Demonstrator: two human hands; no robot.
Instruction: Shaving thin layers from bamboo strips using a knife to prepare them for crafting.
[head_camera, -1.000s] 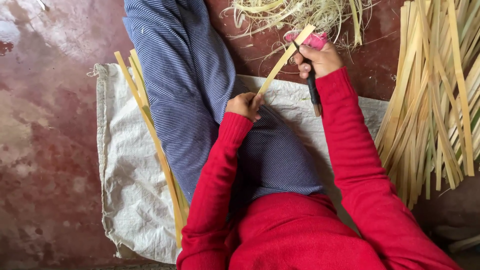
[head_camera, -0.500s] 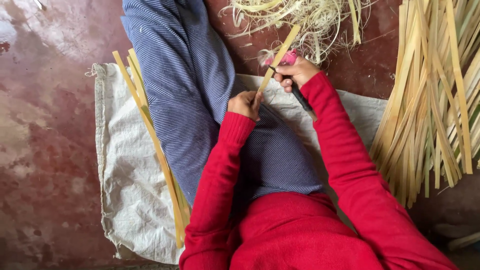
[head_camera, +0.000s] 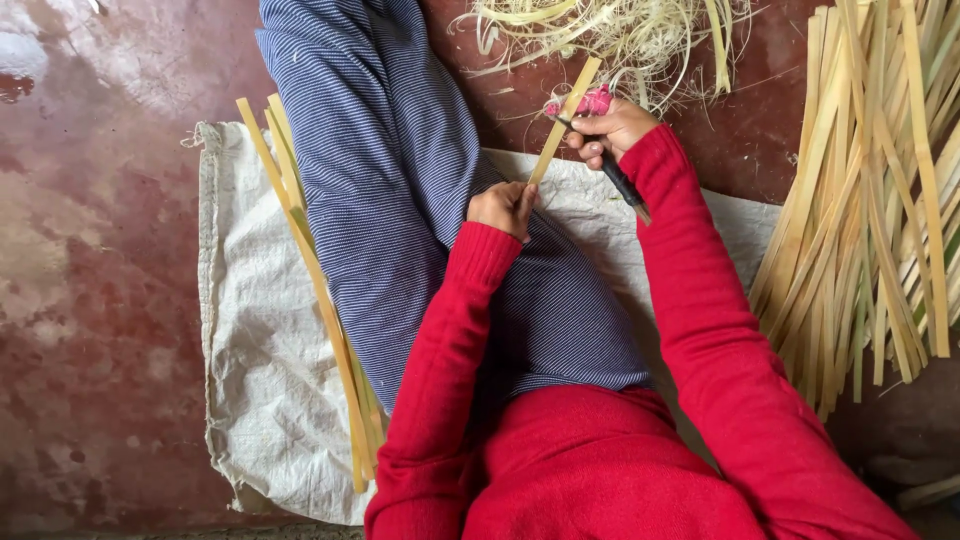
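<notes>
Left hand closed on lower end of bamboo strip, above striped lap. Right hand grips dark knife, pressed against strip mid-length. Finished strips lie on white sack. Raw strip pile at right.

Red long sleeves, blue-striped trousers

Red sleeves; trousers blue with fine white stripes. Pale yellow strips left, yellow-green bundle right. Off-white sack on mottled reddish-brown floor. Knife dark, pink-wrapped at the far end.
</notes>
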